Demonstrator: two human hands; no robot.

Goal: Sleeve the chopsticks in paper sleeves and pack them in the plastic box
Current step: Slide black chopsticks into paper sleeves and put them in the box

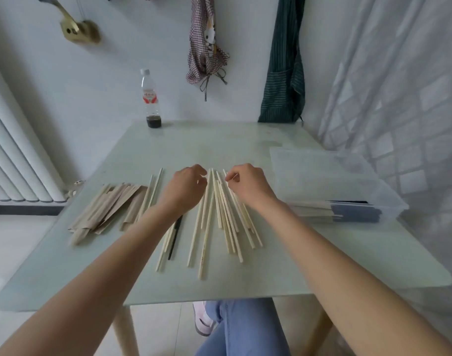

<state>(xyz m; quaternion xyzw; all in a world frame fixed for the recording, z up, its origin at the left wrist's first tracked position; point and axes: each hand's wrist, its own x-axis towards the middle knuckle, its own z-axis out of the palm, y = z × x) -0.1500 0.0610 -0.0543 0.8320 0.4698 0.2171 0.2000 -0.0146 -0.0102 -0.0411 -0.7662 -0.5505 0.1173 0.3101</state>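
Observation:
Several bare wooden chopsticks (219, 217) lie fanned out in the middle of the pale green table (322, 255). My left hand (186, 187) hovers over their far ends with curled fingers touching one stick. My right hand (248, 185) pinches the far tip of a chopstick between thumb and fingers. A heap of brown paper sleeves (106, 209) lies at the left. The clear plastic box (330, 176) stands at the right, holding several sleeved chopsticks (343, 211) along its near side.
A single black chopstick (175, 238) lies under my left forearm. A bottle (151, 98) with dark liquid stands at the table's far edge. Aprons hang on the wall behind. A radiator is at the left, a curtain at the right.

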